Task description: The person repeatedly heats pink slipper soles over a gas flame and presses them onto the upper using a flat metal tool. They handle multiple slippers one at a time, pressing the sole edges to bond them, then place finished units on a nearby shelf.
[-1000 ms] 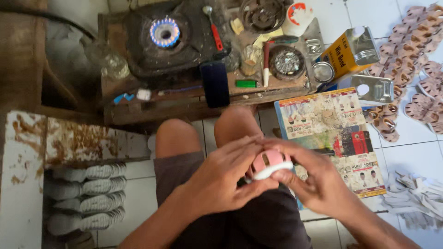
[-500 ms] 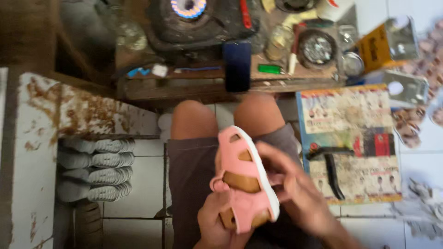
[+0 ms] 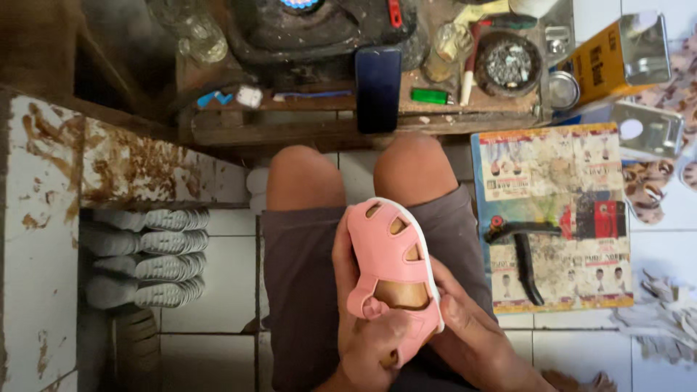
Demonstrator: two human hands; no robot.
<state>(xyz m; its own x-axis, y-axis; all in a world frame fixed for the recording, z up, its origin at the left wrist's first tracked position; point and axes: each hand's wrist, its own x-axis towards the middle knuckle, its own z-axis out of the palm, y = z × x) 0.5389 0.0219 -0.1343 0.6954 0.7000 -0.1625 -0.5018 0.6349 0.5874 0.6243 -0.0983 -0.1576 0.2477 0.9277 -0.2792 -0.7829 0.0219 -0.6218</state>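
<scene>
A small pink sandal (image 3: 388, 261) with a white sole edge rests over my lap, toe pointing away from me. My left hand (image 3: 367, 330) grips its heel end and strap from the left and below. My right hand (image 3: 468, 330) holds its right side, thumb along the white sole edge. Both hands are closed on the sandal above my grey shorts (image 3: 298, 290).
A low wooden bench (image 3: 327, 123) ahead carries a dark phone (image 3: 377, 87), a green lighter (image 3: 432, 95), a round tin (image 3: 507, 64) and a burner. A printed board (image 3: 555, 189) with a black tool (image 3: 523, 250) lies at right; stacked white soles (image 3: 145, 254) at left.
The sandal has been turned from a clasped, hidden position to upright with its top showing. The view has tipped down, so the bench sits higher in frame.
</scene>
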